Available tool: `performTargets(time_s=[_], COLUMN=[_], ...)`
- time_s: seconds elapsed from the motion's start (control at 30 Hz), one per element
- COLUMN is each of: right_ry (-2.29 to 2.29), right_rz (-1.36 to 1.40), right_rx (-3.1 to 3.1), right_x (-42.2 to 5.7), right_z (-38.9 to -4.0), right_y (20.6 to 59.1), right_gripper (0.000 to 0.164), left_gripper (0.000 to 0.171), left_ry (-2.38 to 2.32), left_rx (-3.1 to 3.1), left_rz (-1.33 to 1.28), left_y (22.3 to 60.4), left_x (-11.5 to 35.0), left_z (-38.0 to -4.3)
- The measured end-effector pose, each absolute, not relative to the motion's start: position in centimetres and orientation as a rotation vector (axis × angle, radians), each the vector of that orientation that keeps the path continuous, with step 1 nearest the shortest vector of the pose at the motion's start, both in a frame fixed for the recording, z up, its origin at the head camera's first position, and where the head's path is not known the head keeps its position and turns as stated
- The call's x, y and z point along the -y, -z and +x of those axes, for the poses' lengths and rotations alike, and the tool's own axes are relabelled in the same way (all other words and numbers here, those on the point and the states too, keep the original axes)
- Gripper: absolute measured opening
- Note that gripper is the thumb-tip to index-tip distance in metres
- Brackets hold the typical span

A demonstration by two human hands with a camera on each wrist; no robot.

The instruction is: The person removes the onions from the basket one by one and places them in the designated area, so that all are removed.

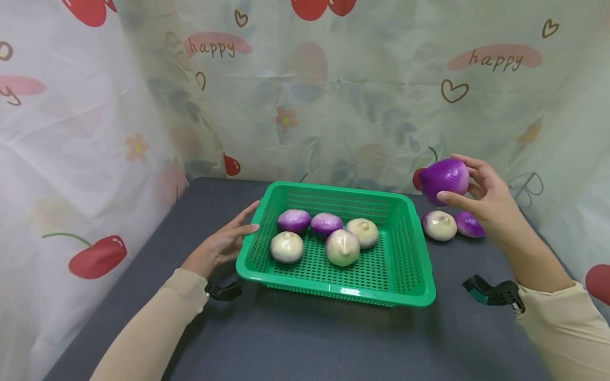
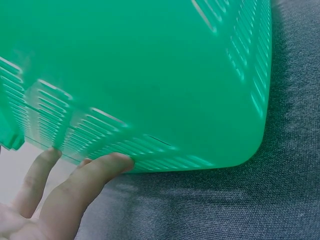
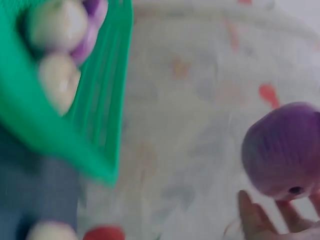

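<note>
A green plastic basket [image 1: 335, 289] with slotted walls stands on the dark cloth. Inside lie several onions, purple ones [image 1: 294, 220] at the back left and pale ones [image 1: 342, 247] nearer the front. My left hand [image 1: 221, 244] touches the basket's left side with extended fingers; in the left wrist view its fingertips [image 2: 120, 161] meet the slotted wall. Raised to the right of the basket, my right hand [image 1: 488, 198] grips a purple onion [image 1: 443, 180] between thumb and fingers. The same onion [image 3: 282, 150] shows a small dark spot at one end in the right wrist view.
Below the raised hand, a pale onion [image 1: 439, 226] and a purple onion [image 1: 469, 225] lie on the table just right of the basket. A printed curtain [image 1: 333, 106] hangs behind and along both sides of the dark tablecloth [image 1: 305, 338].
</note>
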State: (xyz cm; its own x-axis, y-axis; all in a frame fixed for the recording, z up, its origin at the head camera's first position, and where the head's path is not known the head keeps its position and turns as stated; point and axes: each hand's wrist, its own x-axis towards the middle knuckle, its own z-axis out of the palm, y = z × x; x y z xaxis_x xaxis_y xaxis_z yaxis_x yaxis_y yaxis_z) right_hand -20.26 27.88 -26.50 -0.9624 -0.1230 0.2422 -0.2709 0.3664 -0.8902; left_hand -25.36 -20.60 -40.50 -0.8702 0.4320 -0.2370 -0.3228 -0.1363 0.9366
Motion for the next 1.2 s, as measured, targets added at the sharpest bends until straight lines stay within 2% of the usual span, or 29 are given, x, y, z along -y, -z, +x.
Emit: performTargets(time_s=[0.37,0.5,0.7,0.87,1.2], right_ry=[-1.998,-1.972,-1.688,-1.548,-1.651], right_rz=[0.096,-0.076,-0.411,-0.583,-0.914], right_rx=[1.973,1.992,2.259,2.400,2.218], right_x=[-35.0,-36.8,-39.2,-40.9,-47.7], right_z=[-23.5,-24.2,-25.0,-25.1,-28.1], right_y=[29.8,30.9,32.7,34.4,42.6], right_gripper=[0.063,0.069,0.084,0.093,0.117], left_gripper=[0.069,0.069,0.069,0.069,0.069], left_ry=[-2.045,-2.045,-2.047,-2.048,-2.051], left_rx=[-1.630,-1.632,-1.629,-1.630,-1.632], left_rz=[0.127,0.125,0.131,0.131,0.127], left_y=[40.7,40.7,40.6,40.6,40.6], left_x=[20.6,20.7,20.7,20.7,20.6], left_z=[-25.4,-25.4,-25.4,-25.5,-25.5])
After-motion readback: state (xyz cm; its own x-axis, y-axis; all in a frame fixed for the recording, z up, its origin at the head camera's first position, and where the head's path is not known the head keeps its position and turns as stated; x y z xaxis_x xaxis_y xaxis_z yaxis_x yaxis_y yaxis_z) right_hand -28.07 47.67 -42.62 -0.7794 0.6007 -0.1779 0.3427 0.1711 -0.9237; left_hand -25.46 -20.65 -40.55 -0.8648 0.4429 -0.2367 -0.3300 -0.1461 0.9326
